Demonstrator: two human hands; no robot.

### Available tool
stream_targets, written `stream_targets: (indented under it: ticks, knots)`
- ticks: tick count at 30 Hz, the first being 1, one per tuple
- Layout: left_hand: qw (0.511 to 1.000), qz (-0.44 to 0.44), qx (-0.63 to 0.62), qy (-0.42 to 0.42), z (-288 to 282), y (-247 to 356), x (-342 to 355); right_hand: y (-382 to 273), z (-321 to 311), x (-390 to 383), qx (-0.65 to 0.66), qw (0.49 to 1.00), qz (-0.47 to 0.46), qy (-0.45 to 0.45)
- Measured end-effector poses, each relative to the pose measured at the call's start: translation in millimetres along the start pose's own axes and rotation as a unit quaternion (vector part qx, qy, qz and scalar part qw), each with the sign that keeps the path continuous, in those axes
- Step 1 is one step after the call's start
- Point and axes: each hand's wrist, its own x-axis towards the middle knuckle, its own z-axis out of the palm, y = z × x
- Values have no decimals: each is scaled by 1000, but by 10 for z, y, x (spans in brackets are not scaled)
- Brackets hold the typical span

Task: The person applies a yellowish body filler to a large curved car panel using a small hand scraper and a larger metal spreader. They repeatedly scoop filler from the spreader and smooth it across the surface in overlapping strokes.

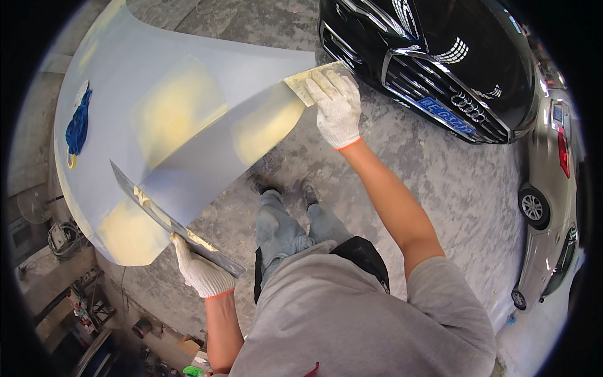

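A grey car hood panel [245,72] with pale yellow filler patches [179,119] stands in front of me. My right hand [338,112], in a white knit glove with an orange cuff, holds a flat, filler-stained spreader [300,88] against the panel's right edge. Its fingers lie along the top of the spreader. My left hand [202,271], gloved the same way, grips a long, thin dark board [227,264] at the panel's near left side. Yellow filler [202,241] clings to this board in lumps. The fingers under the board are partly hidden.
A black car [433,81] stands close beyond my right hand, and a light-coloured car [545,182] is at the far right. A blue cloth [78,129] lies on the panel's left side. Cluttered shelves [78,308] fill the lower left. The concrete floor [440,169] is dusty.
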Motion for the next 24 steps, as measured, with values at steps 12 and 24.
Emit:
stream_targets:
  ticks: [12, 24]
  knots:
    - [998, -14, 22, -49, 246, 12, 132, -497, -45, -426, 37, 994, 47, -87]
    - [997, 15, 37, -68, 410, -64, -64, -1326, -464, -865, 141, 974, 74, -158]
